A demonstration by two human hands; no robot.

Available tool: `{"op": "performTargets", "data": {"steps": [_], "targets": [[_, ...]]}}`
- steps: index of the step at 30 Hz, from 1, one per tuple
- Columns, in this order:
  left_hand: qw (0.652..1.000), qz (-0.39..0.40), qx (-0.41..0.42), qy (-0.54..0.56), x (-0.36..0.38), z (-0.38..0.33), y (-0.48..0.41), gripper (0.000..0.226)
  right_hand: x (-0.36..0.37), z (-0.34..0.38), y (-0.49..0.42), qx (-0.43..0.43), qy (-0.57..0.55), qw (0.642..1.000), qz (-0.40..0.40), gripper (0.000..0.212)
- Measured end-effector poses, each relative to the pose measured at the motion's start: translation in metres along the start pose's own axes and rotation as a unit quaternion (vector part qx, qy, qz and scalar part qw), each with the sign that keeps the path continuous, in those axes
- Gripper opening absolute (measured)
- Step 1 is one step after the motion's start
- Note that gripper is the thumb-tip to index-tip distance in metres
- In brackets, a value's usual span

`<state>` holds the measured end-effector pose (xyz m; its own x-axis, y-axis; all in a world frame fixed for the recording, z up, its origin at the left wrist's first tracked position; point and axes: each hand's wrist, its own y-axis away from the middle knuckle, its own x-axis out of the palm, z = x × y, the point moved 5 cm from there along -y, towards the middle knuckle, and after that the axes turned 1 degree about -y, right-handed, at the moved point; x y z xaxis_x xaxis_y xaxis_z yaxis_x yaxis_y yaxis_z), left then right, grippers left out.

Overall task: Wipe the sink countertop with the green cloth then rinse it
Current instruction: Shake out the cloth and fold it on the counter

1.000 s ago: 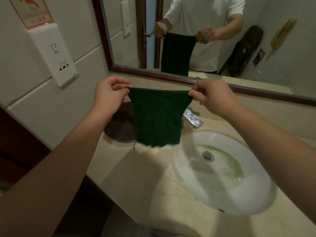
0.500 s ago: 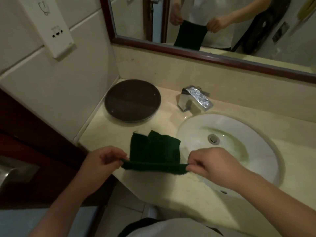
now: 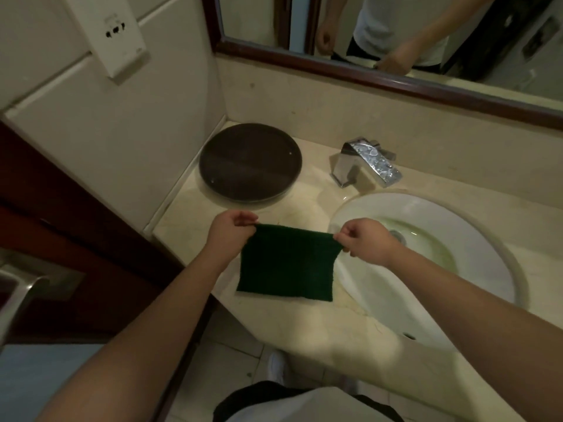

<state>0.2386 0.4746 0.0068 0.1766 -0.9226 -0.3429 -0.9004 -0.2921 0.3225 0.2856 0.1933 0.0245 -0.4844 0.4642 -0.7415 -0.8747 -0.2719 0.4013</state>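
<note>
The dark green cloth (image 3: 288,263) lies folded flat on the beige countertop (image 3: 320,327), just left of the white oval sink basin (image 3: 475,239). My left hand (image 3: 227,231) pinches the cloth's far left corner. My right hand (image 3: 365,239) pinches its far right corner, at the basin's left rim. The cloth's near edge rests by the counter's front edge. The chrome tap (image 3: 365,161) stands behind the basin, with no water running.
A round dark brown tray (image 3: 249,166) sits in the counter's back left corner. A wood-framed mirror (image 3: 396,74) runs above the backsplash. A white wall socket plate (image 3: 106,28) hangs on the left wall, and a dark wooden door frame (image 3: 76,226) is beside the counter.
The cloth came down from hanging in the air onto the counter and now lies doubled over. Both hands moved from its near edge to its far corners.
</note>
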Motion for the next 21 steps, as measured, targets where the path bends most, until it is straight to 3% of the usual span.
{"op": "performTargets", "data": {"steps": [4,7,10,13,15,19,21], "targets": [[0.990,-0.036,0.002,-0.138,0.010,0.009,-0.012,0.029,0.011,-0.014,-0.017,0.039,0.025,0.998,-0.029,0.026],[0.968,-0.059,0.083,-0.228,0.016,0.008,0.012,0.028,0.028,-0.019,-0.002,0.029,0.046,0.998,-0.027,0.025],[0.944,0.060,0.175,-0.274,0.039,0.022,0.046,0.014,0.052,-0.014,0.028,-0.044,0.063,0.997,-0.002,0.024],[0.884,0.146,0.251,-0.366,0.056,0.047,0.073,0.026,0.080,-0.012,0.051,-0.144,0.137,0.980,0.017,0.041],[0.855,0.139,0.281,-0.412,0.057,0.057,0.077,0.032,0.092,-0.018,0.055,-0.166,0.180,0.969,0.018,0.042],[0.831,0.085,0.307,-0.456,0.050,0.054,0.075,0.026,0.092,-0.007,0.061,-0.232,0.196,0.949,-0.081,0.011],[0.823,0.081,0.288,-0.483,0.052,0.055,0.078,0.046,0.095,0.014,0.069,-0.271,0.168,0.943,-0.095,0.009]]}}
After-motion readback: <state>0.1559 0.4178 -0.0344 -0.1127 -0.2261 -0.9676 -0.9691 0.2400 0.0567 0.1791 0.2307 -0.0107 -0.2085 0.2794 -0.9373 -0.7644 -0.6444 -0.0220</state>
